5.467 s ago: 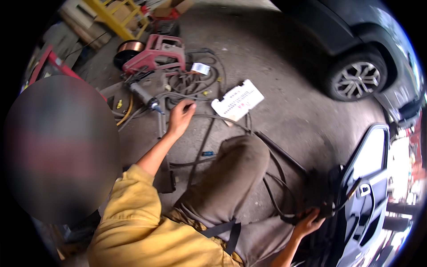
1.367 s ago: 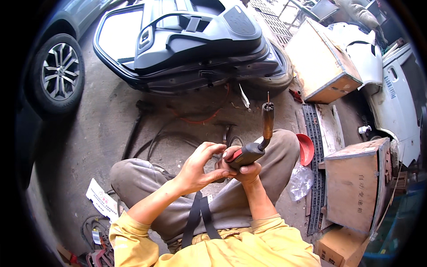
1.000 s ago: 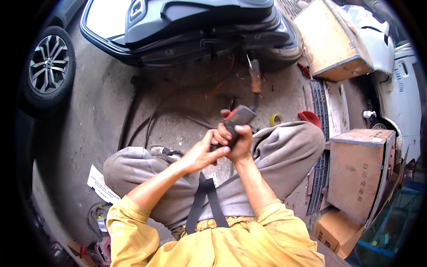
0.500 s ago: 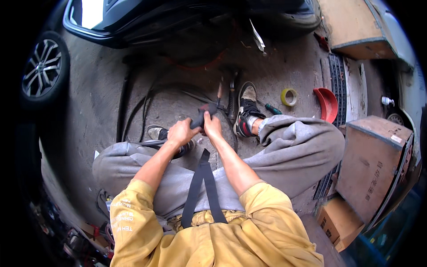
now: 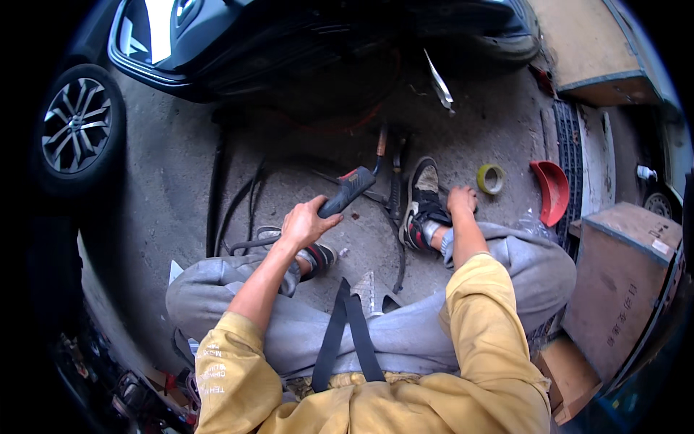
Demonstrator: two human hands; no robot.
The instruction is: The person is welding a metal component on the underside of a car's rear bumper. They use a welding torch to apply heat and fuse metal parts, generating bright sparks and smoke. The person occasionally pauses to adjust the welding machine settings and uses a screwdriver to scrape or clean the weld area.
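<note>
Left hand (image 5: 302,224) grips the MIG welding torch (image 5: 350,190) at frame centre, right hand (image 5: 461,200) is lowered between sneaker (image 5: 419,206) and yellow tape roll (image 5: 483,176), right of centre, can't tell if holding anything.

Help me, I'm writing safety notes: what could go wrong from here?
The bare left hand holds the torch; if its copper-coloured tip is hot, touching it could burn skin. The dark cable looped on the floor might snag a nearby shoe.
</note>
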